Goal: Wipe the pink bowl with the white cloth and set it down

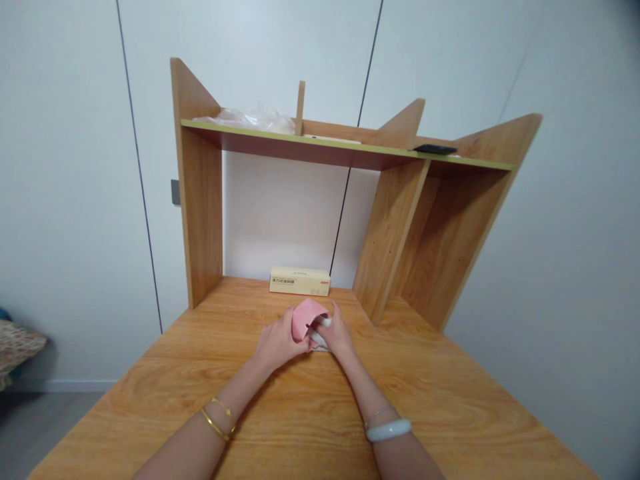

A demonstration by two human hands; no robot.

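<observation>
The pink pouch (305,316) lies between the two hands, directly against the left hand's fingers and just left of the right hand's, so the left hand (276,340) is the nearer. The left fingers grip the pouch from its left side, the thumb along its near lower edge and the others wrapped behind, where they are partly hidden. The pouch's mouth faces right, toward the right hand (341,337), and white soft material (319,339) shows in and below that mouth. One right digit reaches left into the mouth and touches the white material, while another points up, apart from the pouch; whether the right fingers pinch anything cannot be made out. The pouch's long axis is unclear, since it is creased and half covered, but its upper end leans away from the fingers. Whether its underside rests on the table (300,413) is hidden. Just beyond the fingers, apart from them, a cling-film box (299,283) lies with its long axis running left to right, across the line of the forearms.
</observation>
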